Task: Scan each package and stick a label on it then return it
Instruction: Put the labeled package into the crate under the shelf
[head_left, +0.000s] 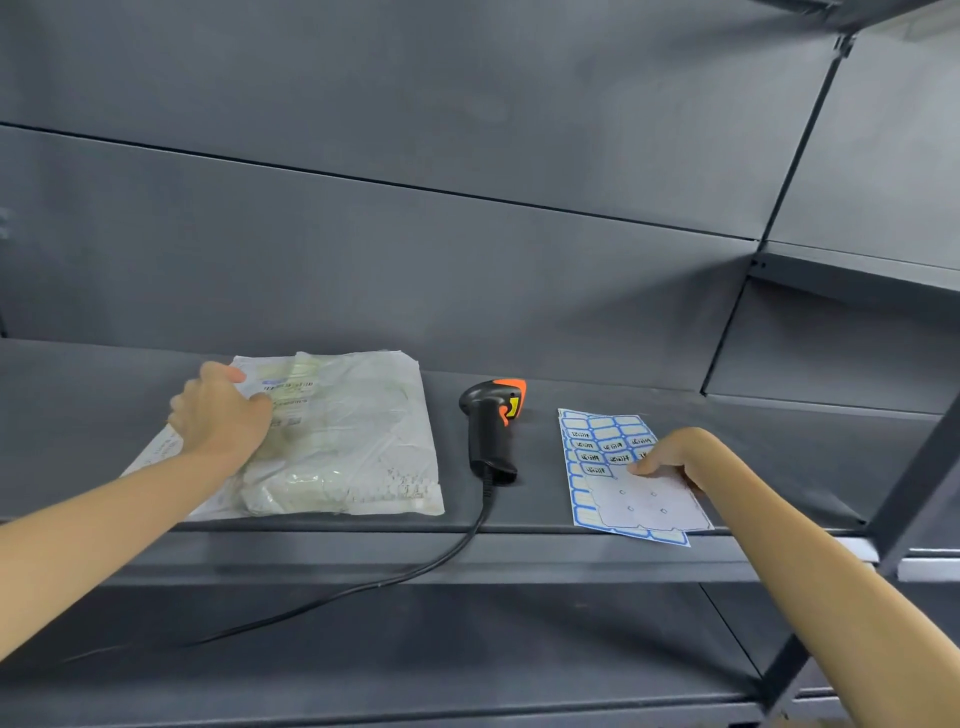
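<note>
Left hand (221, 415) presses flat on package (337, 441); right hand (670, 457) pinches label sheet (623, 473). Scanner (491, 426) idle between. Labelling underway, return pending.

Soft, even light is falling from above, casting faint shadows. Wide-angle distortion is bending the shelf (571, 395) edges; detail is looking slightly smeared.

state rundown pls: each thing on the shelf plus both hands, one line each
White plastic mailer package: flat on the shelf, printed label face up.
Black and orange handheld barcode scanner: lying on the shelf, unheld, cable trailing off the front edge.
Blue-bordered sticker label sheet: flat on the shelf, partly used, front corner overhanging the edge.
Left hand: rests on the package.
Right hand: fingertips at a label on the sheet.
</note>
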